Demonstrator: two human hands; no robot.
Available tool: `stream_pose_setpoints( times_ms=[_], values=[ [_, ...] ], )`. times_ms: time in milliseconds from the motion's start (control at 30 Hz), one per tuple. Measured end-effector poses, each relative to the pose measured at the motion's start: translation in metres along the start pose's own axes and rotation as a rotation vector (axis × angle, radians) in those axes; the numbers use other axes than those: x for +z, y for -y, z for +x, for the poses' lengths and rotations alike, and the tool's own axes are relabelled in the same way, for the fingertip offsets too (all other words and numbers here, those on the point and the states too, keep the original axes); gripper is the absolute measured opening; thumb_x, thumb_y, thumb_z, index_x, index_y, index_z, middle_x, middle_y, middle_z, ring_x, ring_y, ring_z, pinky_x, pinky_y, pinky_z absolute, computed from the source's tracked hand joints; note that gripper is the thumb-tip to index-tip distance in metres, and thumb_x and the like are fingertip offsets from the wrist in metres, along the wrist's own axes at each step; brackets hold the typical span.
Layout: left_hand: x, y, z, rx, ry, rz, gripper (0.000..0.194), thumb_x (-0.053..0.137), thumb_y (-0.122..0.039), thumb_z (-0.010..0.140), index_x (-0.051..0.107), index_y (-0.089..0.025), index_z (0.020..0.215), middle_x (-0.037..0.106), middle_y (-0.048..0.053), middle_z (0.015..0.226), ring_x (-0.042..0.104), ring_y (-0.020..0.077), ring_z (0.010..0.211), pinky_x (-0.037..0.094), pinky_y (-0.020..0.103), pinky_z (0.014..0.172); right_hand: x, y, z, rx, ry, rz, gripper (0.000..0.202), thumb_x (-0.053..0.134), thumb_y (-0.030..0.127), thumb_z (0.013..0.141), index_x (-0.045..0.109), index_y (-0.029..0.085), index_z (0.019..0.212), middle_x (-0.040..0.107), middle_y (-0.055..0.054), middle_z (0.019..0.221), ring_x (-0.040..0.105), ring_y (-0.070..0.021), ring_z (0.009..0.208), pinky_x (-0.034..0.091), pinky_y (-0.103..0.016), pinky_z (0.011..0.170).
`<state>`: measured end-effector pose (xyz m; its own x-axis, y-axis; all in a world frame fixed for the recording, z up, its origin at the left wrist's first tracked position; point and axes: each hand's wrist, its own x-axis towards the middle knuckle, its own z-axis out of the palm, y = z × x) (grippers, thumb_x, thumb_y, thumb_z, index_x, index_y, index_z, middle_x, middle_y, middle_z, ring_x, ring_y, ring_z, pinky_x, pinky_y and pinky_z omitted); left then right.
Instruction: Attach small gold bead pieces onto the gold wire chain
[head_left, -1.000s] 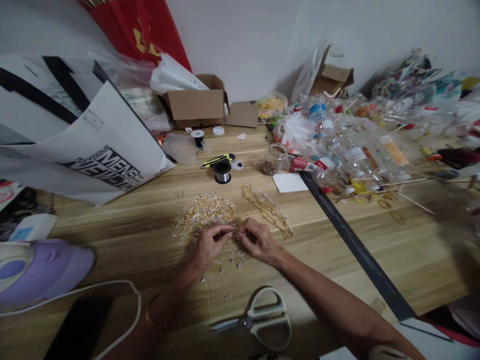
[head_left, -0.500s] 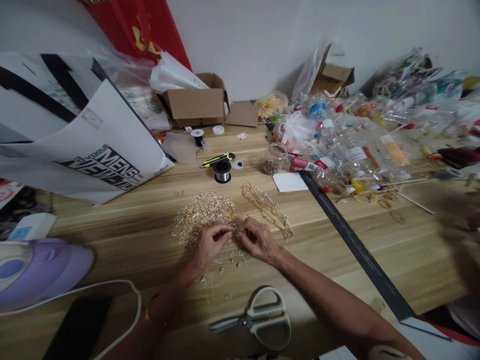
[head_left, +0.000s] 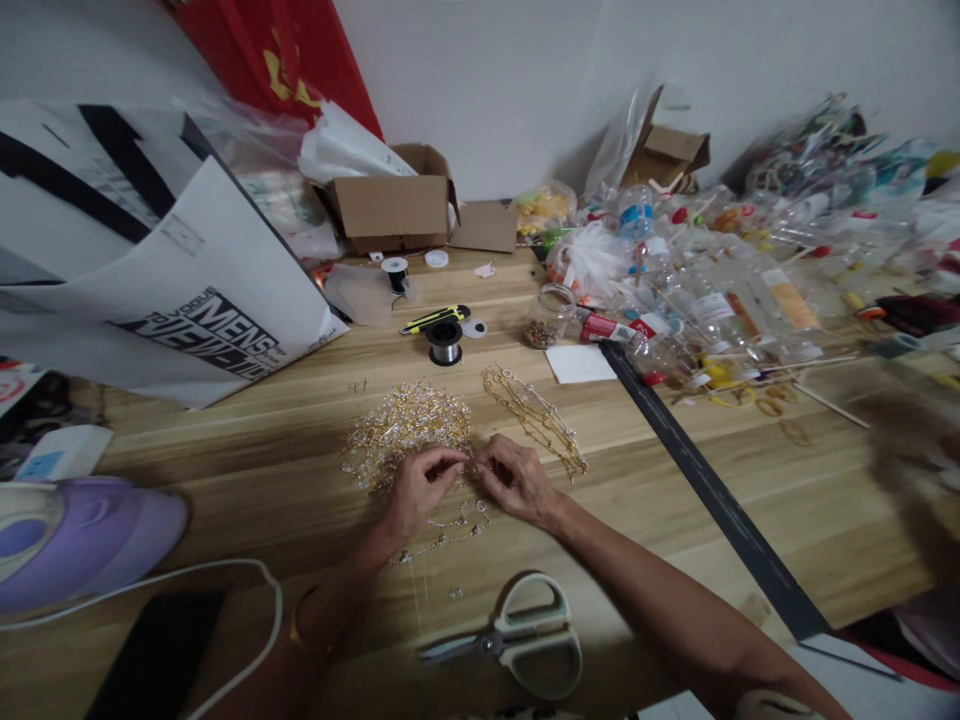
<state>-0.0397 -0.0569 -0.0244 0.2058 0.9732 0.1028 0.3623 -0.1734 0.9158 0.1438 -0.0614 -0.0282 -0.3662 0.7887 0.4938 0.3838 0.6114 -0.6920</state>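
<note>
My left hand (head_left: 421, 488) is closed in a pinch at the right edge of a heap of small gold and silver beaded pieces (head_left: 405, 425). Facing it, my right hand (head_left: 519, 480) also pinches, its fingertips almost meeting the left ones. Whatever lies between the fingertips is too small to make out. A silver beaded chain (head_left: 442, 541) lies on the table just below both hands. Finished-looking lengths of gold and silver chain (head_left: 534, 418) stretch out beyond my right hand. Nearer to me rest scissors (head_left: 525, 638) with pale handles and a tiny silver piece (head_left: 455, 593).
Behind the heap stand a spool of silver wire (head_left: 445, 343), a yellow-black cutter (head_left: 433, 319) and a jar of beads (head_left: 550, 316). Plastic bottles (head_left: 712, 290) crowd the back right. A white bag (head_left: 187, 290), a purple appliance (head_left: 112, 540) and a phone (head_left: 161, 650) are at left.
</note>
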Motion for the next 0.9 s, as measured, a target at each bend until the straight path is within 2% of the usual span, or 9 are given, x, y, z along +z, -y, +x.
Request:
stream_pose_setpoints(
  times_ms=[900],
  values=[
    [0.0002, 0.0001, -0.0005, 0.005, -0.005, -0.013, 0.011, 0.061, -0.018, 0.075, 0.072, -0.016, 0.078, 0.073, 0.006, 0.078, 0.066, 0.0166, 0.071, 0.052, 0.025, 0.066, 0.0007, -0.0015, -0.0002, -0.002, 0.014, -0.015, 0.008, 0.050, 0.015, 0.086, 0.053, 0.019, 0.080, 0.054, -0.002, 0.070, 0.049, -0.0125, 0.060, 0.038, -0.024, 0.055]
  ],
)
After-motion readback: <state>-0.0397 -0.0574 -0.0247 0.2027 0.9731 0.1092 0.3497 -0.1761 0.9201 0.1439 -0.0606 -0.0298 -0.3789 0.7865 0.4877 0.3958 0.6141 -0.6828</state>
